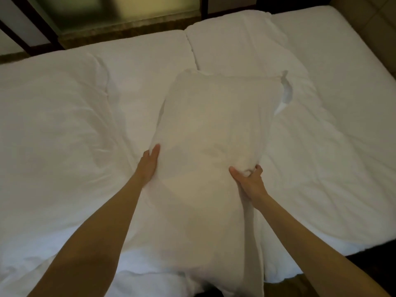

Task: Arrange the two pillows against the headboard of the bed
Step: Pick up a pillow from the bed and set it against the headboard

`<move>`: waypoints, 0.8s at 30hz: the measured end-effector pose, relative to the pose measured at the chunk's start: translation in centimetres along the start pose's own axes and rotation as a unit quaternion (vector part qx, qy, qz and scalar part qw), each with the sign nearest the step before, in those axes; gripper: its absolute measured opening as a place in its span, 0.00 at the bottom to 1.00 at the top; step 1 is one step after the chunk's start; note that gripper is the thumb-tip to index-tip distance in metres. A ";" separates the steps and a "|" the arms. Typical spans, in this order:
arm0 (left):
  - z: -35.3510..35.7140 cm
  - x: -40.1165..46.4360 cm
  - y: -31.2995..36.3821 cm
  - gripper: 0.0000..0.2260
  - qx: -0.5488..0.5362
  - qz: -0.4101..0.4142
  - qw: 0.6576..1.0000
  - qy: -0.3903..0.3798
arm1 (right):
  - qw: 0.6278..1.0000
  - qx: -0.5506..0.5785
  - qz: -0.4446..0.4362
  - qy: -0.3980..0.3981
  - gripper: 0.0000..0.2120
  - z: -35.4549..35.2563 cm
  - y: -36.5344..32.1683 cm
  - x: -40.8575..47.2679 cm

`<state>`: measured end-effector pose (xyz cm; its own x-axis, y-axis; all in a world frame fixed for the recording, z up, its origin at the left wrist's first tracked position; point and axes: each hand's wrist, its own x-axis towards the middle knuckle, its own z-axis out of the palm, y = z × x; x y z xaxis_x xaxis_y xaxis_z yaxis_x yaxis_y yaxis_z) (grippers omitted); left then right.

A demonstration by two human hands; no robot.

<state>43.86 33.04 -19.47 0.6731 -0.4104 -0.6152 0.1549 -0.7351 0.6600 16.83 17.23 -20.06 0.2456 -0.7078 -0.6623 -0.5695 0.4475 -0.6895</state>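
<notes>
A white pillow (214, 129) is held up over the middle of the bed, its long side running away from me. My left hand (150, 163) lies flat against its left edge, fingers straight. On the right, my right hand (248, 181) pinches a bunch of the pillowcase near the lower right side. The pillow's lower part hangs down between my forearms. No second pillow stands out from the white bedding. I cannot tell where the headboard is.
A rumpled white duvet (53, 136) covers the bed's left part, and another folded duvet (246, 43) lies at the back. Bare mattress sheet (342, 61) shows at the right. Dark frames and a frosted glass panel (128, 16) stand beyond the far edge.
</notes>
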 end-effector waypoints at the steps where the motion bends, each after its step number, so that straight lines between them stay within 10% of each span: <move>1: 0.0 0.7 0.0 0.38 -0.019 0.009 1.000 -0.013 | 1.000 -0.001 0.006 -0.005 0.54 0.0 0.2 0.4; 6: -0.3 3.3 0.2 0.28 -0.087 0.042 0.993 -0.064 | 0.997 0.009 0.059 -0.039 0.52 -0.2 0.7 2.7; 15: 2.0 1.4 0.9 0.41 -0.143 -0.019 0.982 -0.120 | 0.992 0.106 0.068 0.007 0.12 -1.2 1.3 2.7; 20: 4.0 -2.9 2.5 0.16 -0.129 0.054 0.990 -0.027 | 0.997 0.039 0.056 0.046 0.28 -3.2 0.4 1.0; 24: 4.7 -6.8 3.2 0.16 -0.142 0.094 0.985 0.011 | 0.987 0.067 0.062 0.134 0.33 -4.9 -0.1 -0.4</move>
<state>36.39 30.92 -15.23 0.7235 -0.5114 -0.4637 0.2200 -0.4658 0.8571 12.93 14.76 -18.27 -0.0452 -0.7547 -0.6545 -0.4697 0.5943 -0.6528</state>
